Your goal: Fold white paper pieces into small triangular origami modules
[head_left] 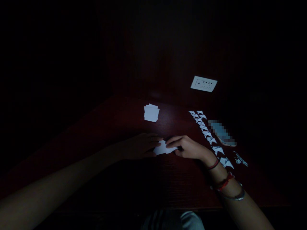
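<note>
A small white piece of paper [163, 148] lies on the dark red table [115, 121] between my hands. My left hand [139, 146] rests on the table with its fingers pressed against the paper's left edge. From the right, my right hand [188, 147] pinches the paper's other side with forefinger and thumb. Red and dark bands circle my right wrist. The scene is very dim.
A stack of white paper squares [151, 112] sits further back. A row of several folded white paper triangles [208, 135] runs diagonally at the right, beside a phone [222, 133]. A white wall socket [203, 83] is behind. More small paper bits [240, 158] lie at far right.
</note>
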### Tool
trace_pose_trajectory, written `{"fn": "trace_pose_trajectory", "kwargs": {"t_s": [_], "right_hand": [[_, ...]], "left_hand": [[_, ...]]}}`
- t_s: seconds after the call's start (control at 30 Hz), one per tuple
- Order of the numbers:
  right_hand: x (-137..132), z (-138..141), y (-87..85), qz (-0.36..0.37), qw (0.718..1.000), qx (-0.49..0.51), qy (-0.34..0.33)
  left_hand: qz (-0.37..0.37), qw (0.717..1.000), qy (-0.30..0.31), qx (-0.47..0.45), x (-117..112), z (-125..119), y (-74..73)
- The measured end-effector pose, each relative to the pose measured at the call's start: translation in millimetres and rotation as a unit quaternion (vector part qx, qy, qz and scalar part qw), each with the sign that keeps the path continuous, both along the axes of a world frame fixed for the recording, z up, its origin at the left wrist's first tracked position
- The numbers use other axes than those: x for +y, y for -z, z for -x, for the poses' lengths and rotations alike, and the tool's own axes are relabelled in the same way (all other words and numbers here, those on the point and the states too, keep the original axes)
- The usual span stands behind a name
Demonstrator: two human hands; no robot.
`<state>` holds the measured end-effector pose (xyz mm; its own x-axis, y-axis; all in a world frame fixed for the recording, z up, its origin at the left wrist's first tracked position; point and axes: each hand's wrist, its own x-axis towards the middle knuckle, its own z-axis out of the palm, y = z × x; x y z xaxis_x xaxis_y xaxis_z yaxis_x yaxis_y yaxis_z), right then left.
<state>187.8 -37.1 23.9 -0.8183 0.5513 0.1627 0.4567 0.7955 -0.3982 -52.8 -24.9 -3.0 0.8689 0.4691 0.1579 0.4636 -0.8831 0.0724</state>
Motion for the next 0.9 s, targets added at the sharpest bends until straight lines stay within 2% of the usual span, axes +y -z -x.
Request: {"fn": "trace_pose_trajectory", "kwargs": {"t_s": [0.47, 0.9], "right_hand": [[0.6, -1.3, -0.3, 0.010, 1.000, 0.008, -0.003], [-0.9, 2.1, 1.8, -0.045, 0.999, -0.024, -0.015]], "left_hand": [[-0.003, 1.000, 0.012, -0.019, -2.8, 2.3, -1.6], [-0.003, 1.000, 0.005, -0.020, 1.6, 2.3, 4.3]]}}
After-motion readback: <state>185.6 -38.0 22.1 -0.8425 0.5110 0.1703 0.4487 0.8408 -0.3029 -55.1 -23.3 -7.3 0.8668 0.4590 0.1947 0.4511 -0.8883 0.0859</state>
